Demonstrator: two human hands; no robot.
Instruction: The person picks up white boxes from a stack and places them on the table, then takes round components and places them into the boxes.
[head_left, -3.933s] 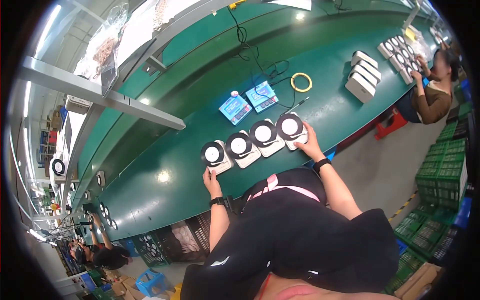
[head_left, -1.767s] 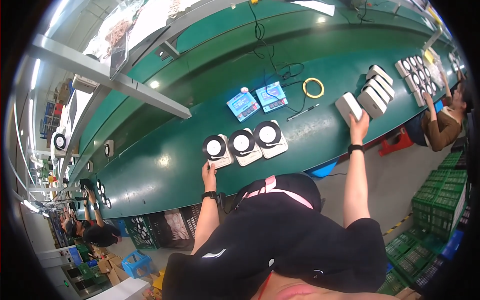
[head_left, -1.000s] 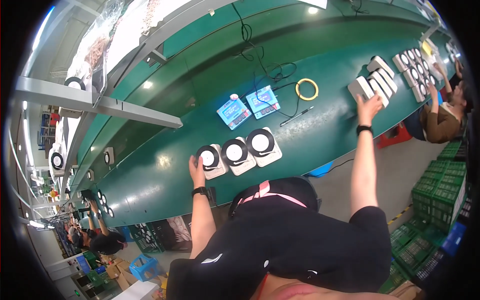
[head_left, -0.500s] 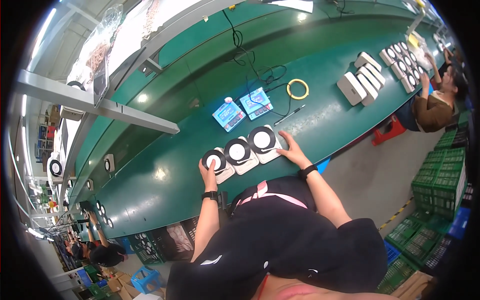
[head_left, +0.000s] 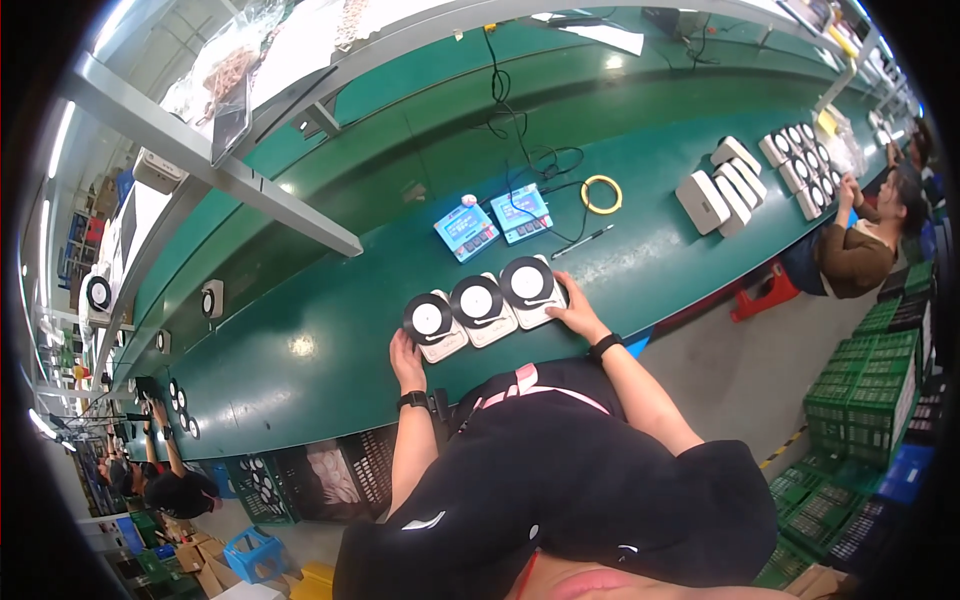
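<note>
Three small white record players stand side by side on the green bench before me: a left one point(head_left: 446, 350), a middle one point(head_left: 494, 333) and a right one point(head_left: 536, 315). Each carries a black disc with a white centre and a thin tonearm. My left hand point(head_left: 407, 365) rests against the outer side of the left player, fingers extended along its edge. At the other end, my right hand point(head_left: 578, 314) grips the right player's side, its thumb by the near corner. A dark band circles each wrist.
Beyond the row sit two blue boxes with screens point(head_left: 466, 234) point(head_left: 521, 214), cables, a yellow ring point(head_left: 601, 195) and a pen point(head_left: 583, 242). White cases point(head_left: 703, 203) and more record players point(head_left: 800, 160) stand right, near a co-worker point(head_left: 862, 240). A grey beam point(head_left: 290, 215) crosses upper left.
My left thumb has come off the left player's disc, and that hand now lies at its outer side. My right hand has closed in on the right player. The view has shifted slightly.
</note>
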